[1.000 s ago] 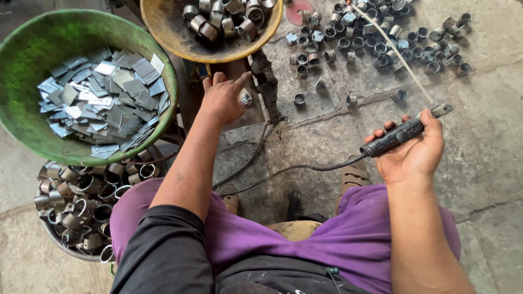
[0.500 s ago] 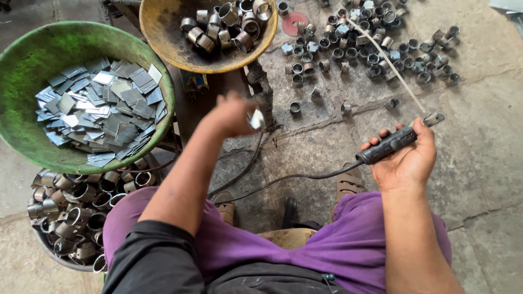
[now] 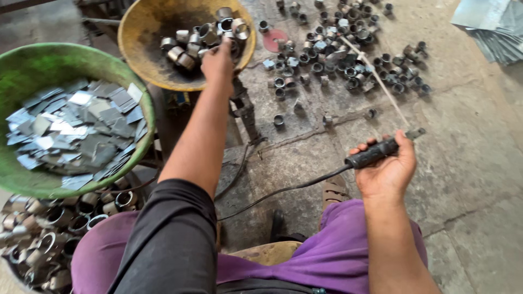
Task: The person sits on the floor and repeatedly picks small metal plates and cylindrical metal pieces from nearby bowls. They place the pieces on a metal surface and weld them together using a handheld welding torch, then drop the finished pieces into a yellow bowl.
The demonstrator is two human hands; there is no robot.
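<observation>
You have no packages, labels, signs or screens anywhere before you here; nothing in view carries a wrapper, tag or display.

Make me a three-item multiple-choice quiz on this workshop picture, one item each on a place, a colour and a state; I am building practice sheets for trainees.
1. Where is the left hand?
A. On the purple lap
B. At the rim of the yellow pan of metal rings
C. In the green bowl

2. What colour is the bowl holding the flat metal pieces?
A. Green
B. Red
C. White

3. What state is the right hand in?
A. Open and empty
B. Flat on the floor
C. Closed around a black-handled tool with a cable

Answers: 1 B, the outstretched arm ends over that pan's rings. 2 A, its wall is plainly green. 3 C, the fingers wrap the black handle.
</observation>
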